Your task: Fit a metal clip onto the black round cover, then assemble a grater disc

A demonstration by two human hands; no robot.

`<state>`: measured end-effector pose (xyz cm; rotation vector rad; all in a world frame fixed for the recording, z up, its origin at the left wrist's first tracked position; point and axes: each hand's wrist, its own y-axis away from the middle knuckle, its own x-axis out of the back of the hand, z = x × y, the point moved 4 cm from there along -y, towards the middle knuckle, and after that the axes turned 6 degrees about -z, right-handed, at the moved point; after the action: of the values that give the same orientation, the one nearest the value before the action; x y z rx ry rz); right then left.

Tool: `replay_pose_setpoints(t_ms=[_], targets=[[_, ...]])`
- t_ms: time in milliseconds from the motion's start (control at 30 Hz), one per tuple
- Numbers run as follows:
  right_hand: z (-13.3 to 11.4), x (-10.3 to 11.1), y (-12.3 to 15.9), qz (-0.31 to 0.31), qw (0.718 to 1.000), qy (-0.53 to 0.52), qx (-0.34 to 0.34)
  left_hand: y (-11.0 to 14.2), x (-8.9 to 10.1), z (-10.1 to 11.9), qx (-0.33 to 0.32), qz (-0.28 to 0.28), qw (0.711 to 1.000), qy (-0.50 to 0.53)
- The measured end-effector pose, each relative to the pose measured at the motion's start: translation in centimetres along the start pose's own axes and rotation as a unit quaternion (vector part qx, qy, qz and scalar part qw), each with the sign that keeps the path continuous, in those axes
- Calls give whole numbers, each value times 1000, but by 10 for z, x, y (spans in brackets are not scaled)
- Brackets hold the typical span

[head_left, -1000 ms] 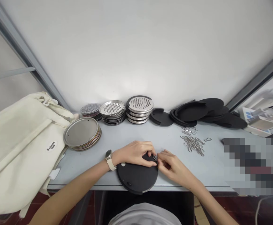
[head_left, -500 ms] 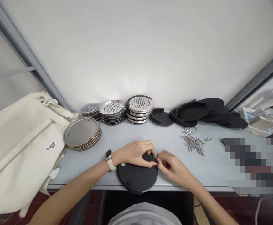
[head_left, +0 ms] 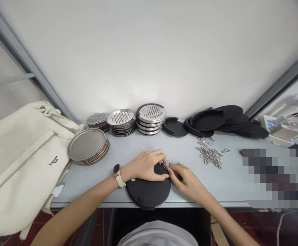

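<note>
A round black disc (head_left: 150,194) lies at the table's front edge, a little past it, with a small black nub on its lower left. My left hand (head_left: 146,165) curves over its upper part, thumb and fingers gripping it near the upper right rim. Between the hands sits a small silver snap hook (head_left: 164,166) at that rim. Thumb and finger of my right hand (head_left: 184,177) pinch the hook's lower end; whether it passes through a hole in the disc is hidden.
Loose snap hooks (head_left: 210,155) lie in a pile to the right. Behind are stacked metal grater discs (head_left: 151,114), black round holders (head_left: 207,120) and plain metal discs (head_left: 87,145). A cream bag (head_left: 28,160) leans at left. A pixelated patch covers the right side.
The snap hook now shows more of its loop and has tilted up and left between the hands. My right hand has shifted slightly left, staying against the disc's rim.
</note>
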<state>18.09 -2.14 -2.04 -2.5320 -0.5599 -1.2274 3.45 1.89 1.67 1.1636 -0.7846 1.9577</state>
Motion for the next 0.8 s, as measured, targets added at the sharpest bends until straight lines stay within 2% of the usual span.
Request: replay_pose_setpoints(t_ms=[267, 600, 800], targets=[[2, -1, 0, 12, 1000, -17, -22, 0, 1, 0, -6, 0, 1000, 10], [2, 0, 1, -2, 999, -24, -21, 1, 0, -1, -15, -5, 1000, -20], [4, 2, 2, 0, 999, -28, -16, 1, -2, -1, -32, -22, 999, 19]])
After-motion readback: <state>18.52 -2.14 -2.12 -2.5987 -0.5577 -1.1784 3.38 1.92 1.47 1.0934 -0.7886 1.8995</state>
